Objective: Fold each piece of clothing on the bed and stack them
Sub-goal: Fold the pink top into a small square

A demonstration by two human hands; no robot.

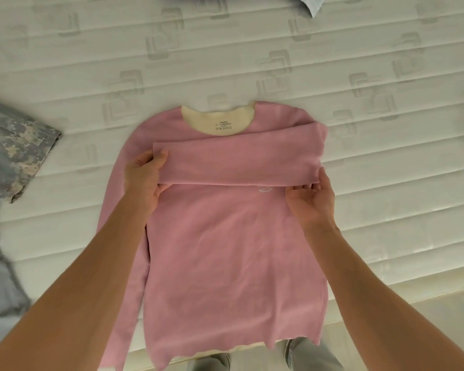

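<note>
Quilted mattress point(252, 49); soft pink top point(225, 250), sleeve point(239, 162) crosswise.

Looked like a bedroom in a home. Showed a bare quilted mattress point(252, 62) with a woven square pattern, filling most of the view. Had clothing spread over it: a pink long-sleeved top point(225, 236) laid flat, a camouflage-print garment point(14, 145) at the left edge. Ended in pale flooring point(413, 311) beside the bed.

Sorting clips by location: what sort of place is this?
Probably a bedroom: a bare quilted mattress fills the view, a pink top lies spread on it for folding, and more clothes lie at its left edge.
</note>
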